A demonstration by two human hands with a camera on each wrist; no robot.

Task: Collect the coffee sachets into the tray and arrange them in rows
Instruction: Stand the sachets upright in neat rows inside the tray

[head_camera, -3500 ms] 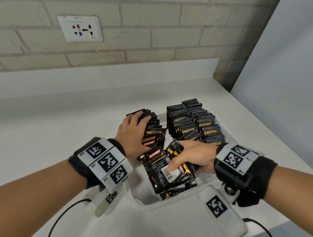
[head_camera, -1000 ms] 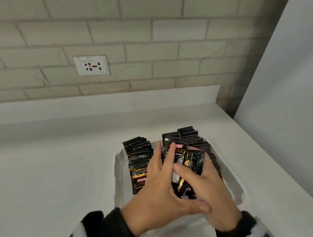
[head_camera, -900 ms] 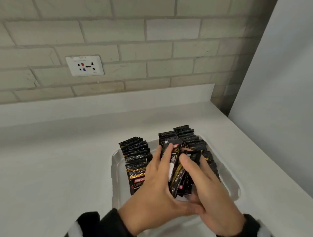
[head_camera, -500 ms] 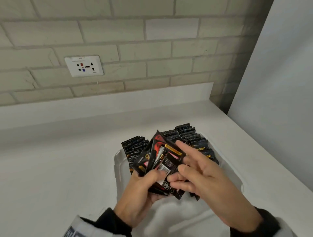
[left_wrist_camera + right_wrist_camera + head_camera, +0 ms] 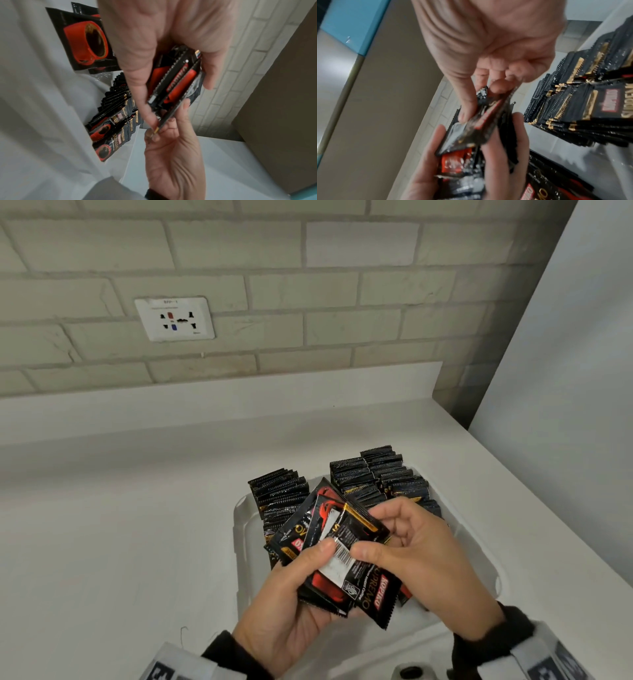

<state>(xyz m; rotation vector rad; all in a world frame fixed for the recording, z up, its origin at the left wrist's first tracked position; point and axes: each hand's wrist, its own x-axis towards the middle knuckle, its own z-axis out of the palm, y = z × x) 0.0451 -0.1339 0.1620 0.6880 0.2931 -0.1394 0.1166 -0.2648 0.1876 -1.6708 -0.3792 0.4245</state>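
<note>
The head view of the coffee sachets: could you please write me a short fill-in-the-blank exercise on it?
1. The left hand grips a fanned bunch of black ____.
2. The right hand pinches one sachet of that bunch between fingers and ____.
3. The rows of sachets stand in a ____ tray.
4. A wall socket sits on the ____ wall.

Missing words: sachets; thumb; white; brick

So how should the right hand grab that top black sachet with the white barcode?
Pinch the top black foil sachet with the white barcode label by its free upper-right edge, coming from the right. The left hand clamps the fanned bundle's lower left, so that flat, thin edge sticks out clear for the right hand.
</note>
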